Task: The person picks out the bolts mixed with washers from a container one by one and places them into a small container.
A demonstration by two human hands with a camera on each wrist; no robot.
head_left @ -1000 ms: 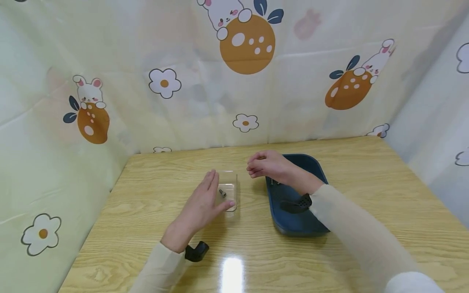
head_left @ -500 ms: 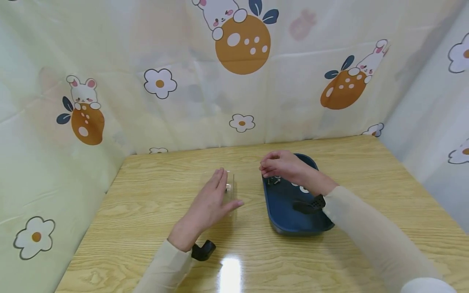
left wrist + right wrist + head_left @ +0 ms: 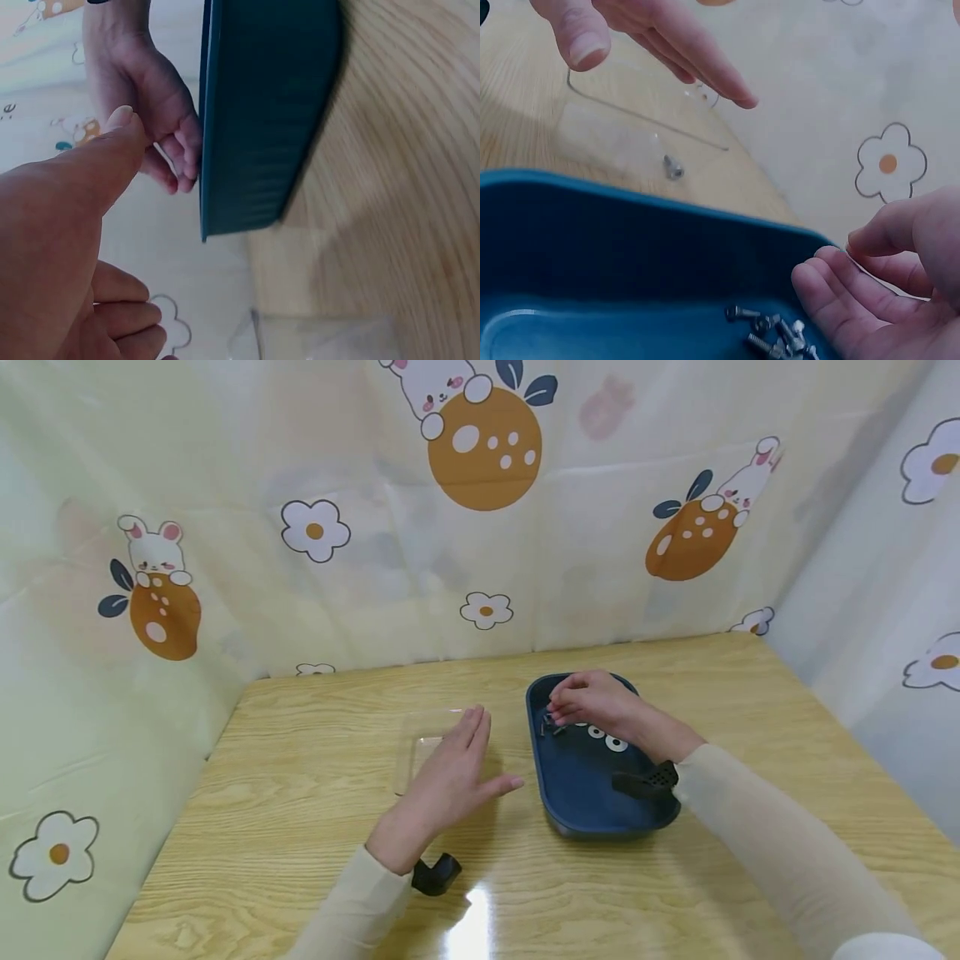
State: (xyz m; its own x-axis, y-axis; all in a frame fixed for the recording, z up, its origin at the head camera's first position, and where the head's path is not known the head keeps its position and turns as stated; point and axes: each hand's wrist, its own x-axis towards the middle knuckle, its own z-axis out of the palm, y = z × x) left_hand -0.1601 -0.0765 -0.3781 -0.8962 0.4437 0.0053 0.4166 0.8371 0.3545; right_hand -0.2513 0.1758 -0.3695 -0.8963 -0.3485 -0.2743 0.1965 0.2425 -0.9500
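Observation:
A dark blue bin [image 3: 600, 814] stands right of centre on the table. Several bolts [image 3: 780, 337] lie together at its far left end. My right hand [image 3: 600, 703] hovers over that end, fingers loosely bent; the right wrist view shows nothing between thumb and fingers. To the left is a shallow clear plastic box [image 3: 408, 739], with one bolt [image 3: 673, 166] in it in the right wrist view. My left hand [image 3: 450, 768] is above the box's right side, partly covering it, its fingers straight and thumb spread towards the bin. It holds nothing.
White round shapes with dark centres [image 3: 617, 743] show inside the bin. The wood-grain table [image 3: 300, 827] meets a patterned cloth [image 3: 405, 585] along its back edge. Black wrist devices [image 3: 437, 875] sit at both cuffs.
My right hand has moved right, from beside the bin's left rim to over the bin. My left hand has shifted right across the clear box, which now shows on the hand's left.

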